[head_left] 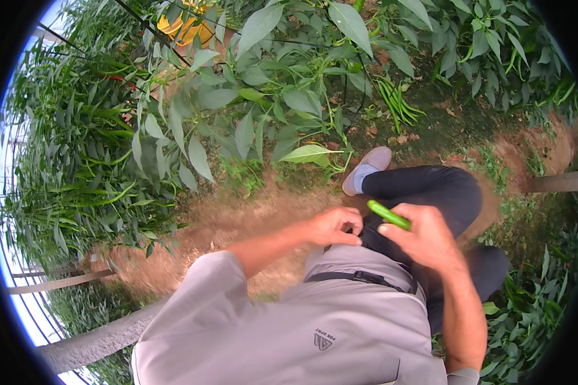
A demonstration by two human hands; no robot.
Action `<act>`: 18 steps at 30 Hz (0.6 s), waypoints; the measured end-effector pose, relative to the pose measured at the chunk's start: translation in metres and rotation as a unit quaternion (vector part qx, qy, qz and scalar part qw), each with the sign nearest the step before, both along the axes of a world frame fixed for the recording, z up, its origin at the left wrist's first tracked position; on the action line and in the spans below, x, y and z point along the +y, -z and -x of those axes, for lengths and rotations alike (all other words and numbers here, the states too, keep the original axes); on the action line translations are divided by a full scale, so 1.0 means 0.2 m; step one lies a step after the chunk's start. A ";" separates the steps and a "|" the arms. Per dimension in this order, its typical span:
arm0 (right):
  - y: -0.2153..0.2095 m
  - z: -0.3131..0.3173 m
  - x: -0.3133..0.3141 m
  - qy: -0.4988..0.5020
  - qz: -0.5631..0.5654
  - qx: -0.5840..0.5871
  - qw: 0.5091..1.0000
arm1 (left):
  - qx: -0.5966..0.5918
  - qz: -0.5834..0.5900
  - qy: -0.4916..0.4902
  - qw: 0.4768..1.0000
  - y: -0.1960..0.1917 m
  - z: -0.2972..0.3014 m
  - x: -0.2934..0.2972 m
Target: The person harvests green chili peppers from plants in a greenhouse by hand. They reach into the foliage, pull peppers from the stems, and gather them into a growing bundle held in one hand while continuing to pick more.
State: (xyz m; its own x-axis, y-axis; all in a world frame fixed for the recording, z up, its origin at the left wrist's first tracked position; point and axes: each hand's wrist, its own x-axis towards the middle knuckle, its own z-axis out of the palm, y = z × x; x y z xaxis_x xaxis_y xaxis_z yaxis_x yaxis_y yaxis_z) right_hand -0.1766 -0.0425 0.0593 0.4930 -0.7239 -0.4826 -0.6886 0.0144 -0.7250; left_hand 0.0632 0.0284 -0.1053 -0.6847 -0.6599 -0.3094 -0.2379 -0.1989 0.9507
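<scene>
The right hand (427, 240) grasps one picked green pepper (389, 215) between its fingers, the left hand (332, 226) just beside it is clenched at the waist pocket (372, 239) — so, I judge, one fruit is harvested, while more peppers (397, 102) hang far above the fingers.

I see my right hand (424, 240) pinching a long green chili pepper (389, 215) between thumb and fingers, held just above my dark trousers (443, 189). My left hand (334, 226) sits curled at the edge of my grey shirt (302, 327), close to the pepper but apart from it. One light shoe (368, 168) rests on the bare dirt path (237, 218). Leafy pepper plants (270, 96) crowd the path, and a bunch of green peppers (397, 102) hangs among them.
</scene>
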 end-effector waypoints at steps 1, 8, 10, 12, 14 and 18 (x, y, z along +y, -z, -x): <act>-0.02 0.03 -0.02 0.011 0.018 -0.003 1.000 | 0.046 -0.032 -0.001 0.998 0.03 -0.08 -0.02; -0.09 0.41 -0.19 0.163 0.036 -0.008 0.986 | -0.063 -0.146 -0.712 0.684 0.46 -1.00 -0.18; -0.04 0.52 -0.20 0.208 0.044 -0.012 0.977 | 0.001 -0.102 -0.712 0.694 0.61 -1.26 -0.27; 0.04 0.61 -0.17 0.247 0.013 -0.039 0.968 | 0.038 -0.111 -0.677 0.727 0.70 -1.47 -0.36; 0.12 0.68 -0.13 0.270 -0.008 -0.039 0.962 | -0.017 -0.105 -0.648 0.754 0.75 -1.57 -0.44; 0.24 0.76 -0.07 0.239 -0.016 0.024 0.971 | 0.142 -0.161 -0.682 0.699 0.79 -1.59 -0.59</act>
State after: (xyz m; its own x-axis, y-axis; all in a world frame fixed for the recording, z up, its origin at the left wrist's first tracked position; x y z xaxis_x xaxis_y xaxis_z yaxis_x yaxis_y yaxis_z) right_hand -0.3284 -0.0571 0.0120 0.0814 -0.8487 -0.5226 -0.6301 0.3625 -0.6868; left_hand 0.3816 -0.0888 -0.2628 0.4492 -0.6866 -0.5717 0.5710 -0.2715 0.7747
